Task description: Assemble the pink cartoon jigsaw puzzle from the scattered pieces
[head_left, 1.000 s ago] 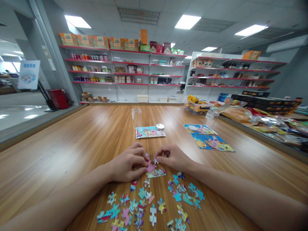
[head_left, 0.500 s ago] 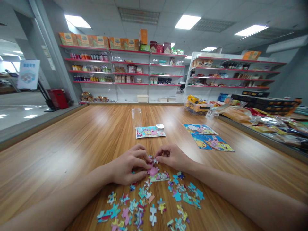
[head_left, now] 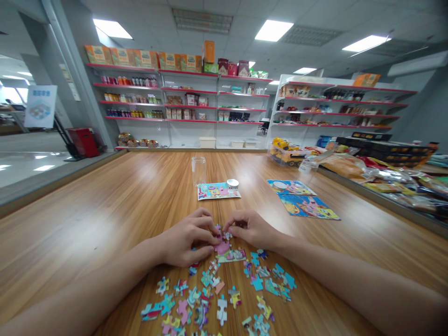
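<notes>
My left hand and my right hand meet over a small joined cluster of puzzle pieces on the wooden table. The fingertips of both hands pinch at a small puzzle piece at the cluster's far edge. Several loose colourful puzzle pieces lie scattered just in front of the cluster, closer to me.
A clear jar and its white lid stand by a picture card farther back. Two finished puzzle pictures lie to the right. Packaged goods line the right edge; store shelves stand behind.
The joined cluster has shifted slightly right and turned under my fingers. Both hands stay together at its far edge, barely moved.
</notes>
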{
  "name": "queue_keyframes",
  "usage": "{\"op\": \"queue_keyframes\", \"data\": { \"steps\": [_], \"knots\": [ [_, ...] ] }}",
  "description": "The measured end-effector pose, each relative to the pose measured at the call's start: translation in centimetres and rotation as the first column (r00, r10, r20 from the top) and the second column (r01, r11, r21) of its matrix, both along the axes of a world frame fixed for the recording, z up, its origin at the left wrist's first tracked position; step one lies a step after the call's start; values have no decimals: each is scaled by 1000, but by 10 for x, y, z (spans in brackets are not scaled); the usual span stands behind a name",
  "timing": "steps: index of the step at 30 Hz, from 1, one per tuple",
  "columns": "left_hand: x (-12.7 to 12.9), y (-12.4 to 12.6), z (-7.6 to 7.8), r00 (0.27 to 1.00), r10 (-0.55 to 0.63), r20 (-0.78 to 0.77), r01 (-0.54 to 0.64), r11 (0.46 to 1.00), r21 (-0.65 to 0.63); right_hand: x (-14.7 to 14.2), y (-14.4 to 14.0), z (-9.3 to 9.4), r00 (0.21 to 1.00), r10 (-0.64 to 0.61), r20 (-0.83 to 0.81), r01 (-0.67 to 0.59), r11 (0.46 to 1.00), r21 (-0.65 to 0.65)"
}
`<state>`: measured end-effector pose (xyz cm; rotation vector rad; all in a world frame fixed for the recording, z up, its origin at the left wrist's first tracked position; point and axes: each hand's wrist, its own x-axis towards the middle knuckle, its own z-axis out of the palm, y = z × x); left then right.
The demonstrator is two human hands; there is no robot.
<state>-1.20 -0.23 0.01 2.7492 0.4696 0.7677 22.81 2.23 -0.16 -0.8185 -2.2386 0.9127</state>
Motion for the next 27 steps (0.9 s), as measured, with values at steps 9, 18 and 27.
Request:
{"op": "queue_keyframes", "data": {
  "steps": [9,18,27],
  "knots": [
    [0,0,2,1000,-12,12,12,1000,-8,0,0,-3,997,74,16,-75,996,49],
    [0,-1,1,1000,-2,18,2,1000,-15,-2,-1,-2,1000,1,11,-2,999,40],
    [-3,0,0,1000,-4,-4,4,1000,-10,-3,-1,-5,995,-92,36,91,995,31]
  ]
}}
